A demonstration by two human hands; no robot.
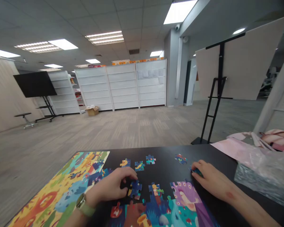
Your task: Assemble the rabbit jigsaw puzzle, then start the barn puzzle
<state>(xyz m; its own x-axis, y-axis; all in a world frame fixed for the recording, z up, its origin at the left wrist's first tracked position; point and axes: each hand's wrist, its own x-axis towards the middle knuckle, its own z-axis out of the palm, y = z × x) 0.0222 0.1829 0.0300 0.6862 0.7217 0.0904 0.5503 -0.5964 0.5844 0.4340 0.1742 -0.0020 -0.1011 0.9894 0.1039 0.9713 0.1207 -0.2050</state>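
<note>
Left hand by a jigsaw piece — right hand holding another.

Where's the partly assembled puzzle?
In the head view, the partly assembled puzzle lies at bottom centre on the black table, to the right of the yellow picture sheet and nearer the camera than the left hand and right hand.
</note>
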